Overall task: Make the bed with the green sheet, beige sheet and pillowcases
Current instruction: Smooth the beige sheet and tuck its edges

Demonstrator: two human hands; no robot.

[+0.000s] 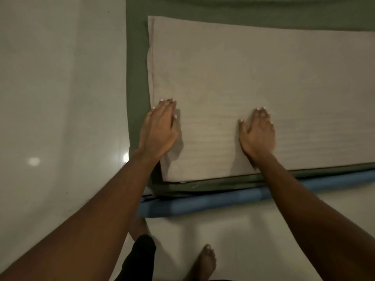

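1. The pale, glossy floor (60,98) fills the left side and the bottom of the view. Two bright light reflections sit on it near the bed's corner.
2. The green sheet (138,78) covers the bed. It shows as a border along the left side, the far side and the near edge, where it folds down over the bed's side.
3. The beige sheet (243,78) lies flat on top of the green sheet, its left and near edges set a little in from the bed's edges. It runs out of view to the right. A narrow hem strip runs down its left edge, and faint ripples cross the cloth near the hands.
4. A strip of blue padding (203,203) shows below the green sheet along the bed's near side.
5. Two bare forearms reach from the bottom corners of the view onto the bed.
6. The left hand (158,128) rests palm down on the beige sheet, just inside its left edge and near its near-left corner. Its fingers (167,105) are straight and close together, released, grasping nothing. The cloth lies under them, with small creases beside the palm.
7. The right hand (257,132) rests palm down on the same sheet, well apart from the left hand and further in from the left edge. Its fingers (261,113) are straight, slightly spread and released, the cloth flat beneath them.
8. A bare foot (205,260) and a black trouser leg (140,256) are on the floor just beside the bed.
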